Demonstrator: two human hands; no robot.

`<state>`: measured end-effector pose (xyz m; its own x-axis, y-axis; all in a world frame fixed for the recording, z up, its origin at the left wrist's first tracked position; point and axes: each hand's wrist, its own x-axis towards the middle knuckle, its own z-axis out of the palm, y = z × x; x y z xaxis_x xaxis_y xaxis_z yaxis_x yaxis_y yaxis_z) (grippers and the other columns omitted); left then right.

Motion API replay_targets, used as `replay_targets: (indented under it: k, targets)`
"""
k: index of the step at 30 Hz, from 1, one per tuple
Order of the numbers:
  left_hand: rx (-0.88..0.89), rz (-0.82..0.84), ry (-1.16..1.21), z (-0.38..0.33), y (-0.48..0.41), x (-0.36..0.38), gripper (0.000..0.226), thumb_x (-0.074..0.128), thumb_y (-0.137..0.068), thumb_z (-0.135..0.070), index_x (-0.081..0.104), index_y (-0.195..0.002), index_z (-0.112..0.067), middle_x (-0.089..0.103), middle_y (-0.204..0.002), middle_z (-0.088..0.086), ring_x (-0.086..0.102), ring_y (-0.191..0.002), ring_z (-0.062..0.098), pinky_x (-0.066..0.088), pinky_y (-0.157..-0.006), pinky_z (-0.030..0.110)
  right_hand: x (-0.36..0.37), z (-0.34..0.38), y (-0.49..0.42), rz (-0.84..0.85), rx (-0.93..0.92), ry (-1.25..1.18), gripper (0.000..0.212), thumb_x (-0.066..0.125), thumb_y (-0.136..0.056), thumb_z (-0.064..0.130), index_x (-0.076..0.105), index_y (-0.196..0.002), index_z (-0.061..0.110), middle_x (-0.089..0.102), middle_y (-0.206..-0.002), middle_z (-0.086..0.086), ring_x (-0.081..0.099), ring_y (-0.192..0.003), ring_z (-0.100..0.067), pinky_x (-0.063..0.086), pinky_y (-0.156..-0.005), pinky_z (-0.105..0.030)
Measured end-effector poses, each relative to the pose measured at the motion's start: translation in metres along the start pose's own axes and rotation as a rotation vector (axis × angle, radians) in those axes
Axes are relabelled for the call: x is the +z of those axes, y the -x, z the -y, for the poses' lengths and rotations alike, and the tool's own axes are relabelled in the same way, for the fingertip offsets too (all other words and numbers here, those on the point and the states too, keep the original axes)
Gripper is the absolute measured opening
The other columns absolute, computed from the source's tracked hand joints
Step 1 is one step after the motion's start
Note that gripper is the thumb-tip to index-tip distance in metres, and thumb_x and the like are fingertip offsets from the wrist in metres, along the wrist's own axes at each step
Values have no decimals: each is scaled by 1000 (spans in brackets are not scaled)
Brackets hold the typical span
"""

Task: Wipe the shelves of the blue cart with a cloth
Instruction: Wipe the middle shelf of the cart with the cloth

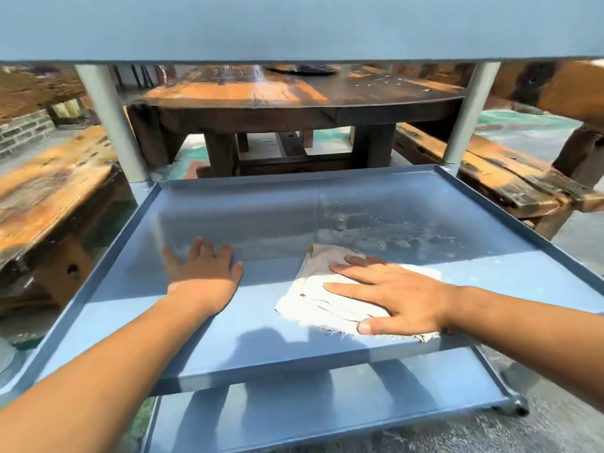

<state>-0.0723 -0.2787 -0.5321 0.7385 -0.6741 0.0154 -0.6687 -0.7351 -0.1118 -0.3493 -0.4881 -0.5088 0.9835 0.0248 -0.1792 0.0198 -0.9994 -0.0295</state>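
Observation:
The blue cart's middle shelf [261, 220] fills the centre of the head view, a shallow tray with raised edges. Its far right part carries pale dusty smears [385, 230]. A folded white cloth [330, 299] with frayed edges lies on the shelf's near right part. My right hand [395, 295] rests flat on the cloth, fingers spread and pointing left. My left hand [202, 273] lies flat on the bare shelf to the left of the cloth, fingers apart, holding nothing. The top shelf's underside [294, 24] spans the top of the view. The bottom shelf [327, 403] shows below.
Two grey posts [111, 122] [470, 116] stand at the shelf's far corners. Behind the cart is a dark round wooden table [294, 99], with worn wooden benches at left [49, 191] and right [510, 178]. A caster wheel [516, 407] sits on the concrete ground at lower right.

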Motion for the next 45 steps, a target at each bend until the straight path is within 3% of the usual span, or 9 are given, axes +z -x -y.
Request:
replay_targets:
  k: [3, 5, 10, 15, 22, 25, 36, 42, 45]
  targets:
    - [199, -188, 70, -22, -5, -5, 29, 45, -95, -19, 55, -122, -14, 46, -135, 10, 39, -130, 30, 32, -108, 48, -1, -6, 14, -138, -38, -75, 61, 24, -102, 64, 5, -157, 50, -2, -169, 16, 3, -155, -7, 15, -125, -42]
    - [270, -196, 293, -39, -8, -4, 35, 48, -95, -15, 53, -128, -11, 43, -140, 12, 39, -130, 32, 33, -107, 43, 4, -9, 18, -142, -106, -59, 58, 26, -104, 58, 8, -158, 47, -3, -169, 15, 2, -156, -12, 15, -125, -46]
    - [95, -109, 323, -50, -18, 15, 64, 23, -97, -59, 2, -154, -40, -18, -165, -5, -16, -151, 19, -4, -116, 62, 7, -16, -10, 36, -137, -21, 67, 33, -98, 68, -6, -152, 61, -21, -163, 27, -3, -156, -13, 10, -125, -44]
    - [137, -1, 276, -48, -22, 20, 75, -7, -78, -79, -19, -147, -52, -35, -157, -14, -30, -146, 15, -14, -114, 63, 8, -40, -69, -17, -58, -39, 67, 28, -93, 76, -10, -147, 67, -25, -159, 31, -33, -147, -6, -15, -121, -43]
    - [159, 65, 259, -49, -18, 15, 79, -15, -63, -90, -33, -134, -60, -47, -145, -20, -38, -141, 12, -12, -113, 66, -2, -95, -159, -81, 126, 93, 75, 7, -79, 87, -17, -146, 64, -13, -168, 14, -10, -155, -29, 5, -122, -58]
    - [179, 81, 237, -48, -14, 14, 79, -14, -63, -91, -33, -133, -61, -46, -146, -21, -38, -142, 13, -10, -114, 65, -10, -117, -186, -108, 204, 44, 87, 7, -73, 91, -2, -153, 57, -3, -170, 11, -1, -156, -29, 5, -122, -57]
    - [169, 131, 210, -50, -18, 11, 80, 1, -71, -90, -16, -144, -61, -23, -160, -21, -23, -149, 16, -10, -115, 64, -20, -155, -238, -260, 655, -111, 78, 20, -78, 84, 18, -150, 55, 17, -167, 6, 10, -153, -28, 11, -119, -56]
    - [130, 151, 224, -52, -17, 8, 77, 10, -76, -87, -7, -146, -60, -17, -162, -21, -20, -150, 15, -10, -115, 63, -19, -130, -229, -193, 1058, -277, 84, 16, -87, 79, 3, -160, 39, -7, -169, -15, -10, -151, -50, -3, -119, -66]
    - [112, 144, 226, -51, -20, 10, 77, 9, -74, -88, -7, -145, -62, -16, -162, -21, -19, -150, 15, -9, -115, 64, -15, -113, -217, -143, 1058, -242, 85, 15, -92, 76, -4, -161, 31, -10, -166, -24, -13, -148, -56, -6, -116, -71]
